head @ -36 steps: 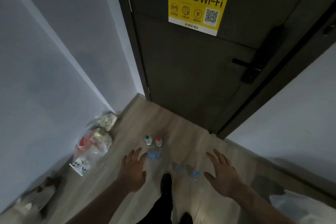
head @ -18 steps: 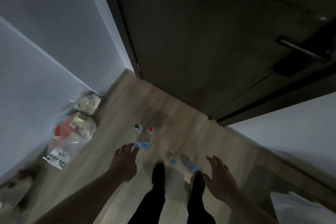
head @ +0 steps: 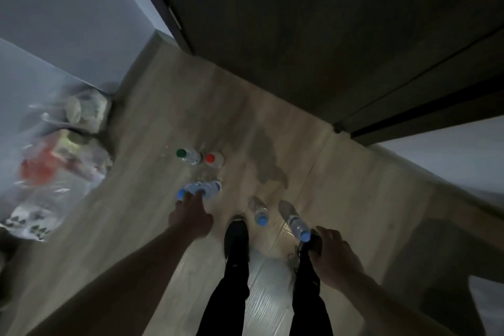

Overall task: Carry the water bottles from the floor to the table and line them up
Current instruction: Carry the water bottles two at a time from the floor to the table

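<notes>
Several clear water bottles stand on the dim wooden floor. Farthest from me are a green-capped bottle and a red-capped bottle. A pair of blue-capped bottles stands closer, and my left hand reaches down with its fingertips at their caps, holding nothing. Two more blue-capped bottles stand by my feet, one by my left shoe and one at my right shoe. My right hand hangs with fingers spread just right of that last bottle, apart from it.
A dark door closes off the floor ahead. Plastic bags of rubbish lie against the left wall. My black shoes and trousers stand just behind the bottles. A pale wall runs along the right.
The view has tilted further down and closer to the floor. My left hand has dropped onto the caps of the blue-capped pair, and my right hand has lowered toward the bottle by my right shoe.
</notes>
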A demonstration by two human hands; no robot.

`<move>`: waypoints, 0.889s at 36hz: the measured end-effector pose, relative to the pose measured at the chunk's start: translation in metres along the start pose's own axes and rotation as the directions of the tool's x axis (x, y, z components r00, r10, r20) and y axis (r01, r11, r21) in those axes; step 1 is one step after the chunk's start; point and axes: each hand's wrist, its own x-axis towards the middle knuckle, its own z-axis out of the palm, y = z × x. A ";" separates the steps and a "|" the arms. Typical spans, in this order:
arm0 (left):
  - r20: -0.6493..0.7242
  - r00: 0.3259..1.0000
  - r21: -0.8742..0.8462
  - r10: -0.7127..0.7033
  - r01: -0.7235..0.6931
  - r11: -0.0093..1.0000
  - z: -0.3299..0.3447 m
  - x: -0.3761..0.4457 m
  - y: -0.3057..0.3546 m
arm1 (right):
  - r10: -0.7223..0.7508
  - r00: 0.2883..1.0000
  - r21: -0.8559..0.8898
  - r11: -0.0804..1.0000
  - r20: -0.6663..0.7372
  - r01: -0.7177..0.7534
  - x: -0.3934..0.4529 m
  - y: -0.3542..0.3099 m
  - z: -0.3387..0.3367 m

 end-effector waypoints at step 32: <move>-0.173 0.983 -0.165 -0.067 0.039 0.986 0.087 0.132 0.002 | 0.208 0.977 0.160 0.967 -0.041 -0.199 0.150 0.035 0.100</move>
